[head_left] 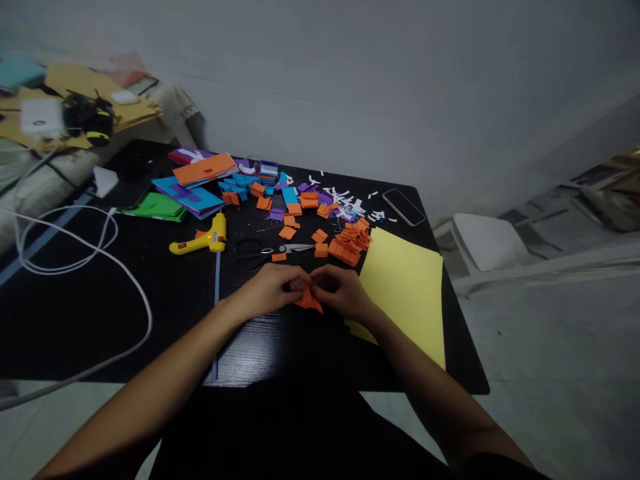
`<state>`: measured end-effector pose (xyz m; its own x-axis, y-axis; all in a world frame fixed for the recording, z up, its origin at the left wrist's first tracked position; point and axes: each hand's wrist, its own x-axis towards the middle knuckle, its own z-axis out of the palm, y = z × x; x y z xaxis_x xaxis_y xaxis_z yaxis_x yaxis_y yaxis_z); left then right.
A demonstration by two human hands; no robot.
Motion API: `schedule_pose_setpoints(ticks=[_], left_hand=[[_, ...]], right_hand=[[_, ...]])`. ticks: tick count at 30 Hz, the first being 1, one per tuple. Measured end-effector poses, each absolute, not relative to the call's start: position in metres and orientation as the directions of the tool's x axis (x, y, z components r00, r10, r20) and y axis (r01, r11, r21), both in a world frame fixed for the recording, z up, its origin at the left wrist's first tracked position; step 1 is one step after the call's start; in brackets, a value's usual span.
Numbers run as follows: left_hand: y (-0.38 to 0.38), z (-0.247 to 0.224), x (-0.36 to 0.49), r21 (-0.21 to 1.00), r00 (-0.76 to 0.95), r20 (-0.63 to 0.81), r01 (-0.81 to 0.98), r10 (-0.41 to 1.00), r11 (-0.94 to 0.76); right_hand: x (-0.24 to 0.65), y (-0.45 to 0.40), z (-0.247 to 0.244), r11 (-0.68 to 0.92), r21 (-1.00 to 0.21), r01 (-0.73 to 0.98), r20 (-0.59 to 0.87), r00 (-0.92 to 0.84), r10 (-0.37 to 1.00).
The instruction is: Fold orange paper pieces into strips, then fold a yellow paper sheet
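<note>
Near the front middle of the black table, my left hand (281,288) and my right hand (341,291) meet over a small folded orange paper (309,301). Fingers of both hands pinch its upper part, and its pointed lower edge shows below them. Just beyond my hands lie scissors (295,248) with black handles. A pile of folded orange pieces (349,245) sits beyond my right hand. Yellow sheets (407,287) lie under and beside my right forearm. A yellow glue gun (203,241) rests on its side to the left.
Blue, purple and orange pieces with white scraps (347,203) lie along the back. Stacked coloured paper (193,193) is at back left. A phone (404,207) lies at back right. A white cable (143,293) loops over the left side of the black table (175,347).
</note>
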<state>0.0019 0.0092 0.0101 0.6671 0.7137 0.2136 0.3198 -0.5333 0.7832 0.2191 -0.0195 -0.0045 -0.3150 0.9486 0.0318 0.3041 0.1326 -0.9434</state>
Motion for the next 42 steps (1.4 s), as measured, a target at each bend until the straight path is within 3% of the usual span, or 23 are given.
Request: schedule_pose_setpoints(ticks=[5,13,19,25,35,42], left_hand=[[0.011,0.012,0.000,0.798,0.627,0.239,0.308,0.741,-0.518],[0.013,0.009,0.000,0.810,0.608,0.260,0.286,0.750,-0.512],[0.013,0.008,-0.001,0.822,0.579,0.244,0.301,0.778,-0.483],[0.013,0.011,0.000,0.821,0.566,0.264,0.293,0.781,-0.490],[0.008,0.013,0.000,0.770,0.602,0.312,0.294,0.735,-0.567],[0.005,0.014,-0.001,0.740,0.649,0.309,0.295,0.695,-0.605]], right_hand=[[0.221,-0.015,-0.007,0.070,-0.982,0.175,0.016,-0.290,0.957],[0.219,-0.016,-0.006,0.052,-0.990,0.129,0.016,-0.267,0.964],[0.219,-0.016,-0.002,0.222,-0.959,0.175,0.172,-0.261,0.950],[0.217,-0.022,0.008,0.449,-0.850,0.275,0.361,-0.316,0.877],[0.215,-0.028,-0.002,0.381,-0.856,0.349,0.266,-0.335,0.904],[0.213,-0.029,0.003,0.393,-0.855,0.338,0.273,-0.350,0.896]])
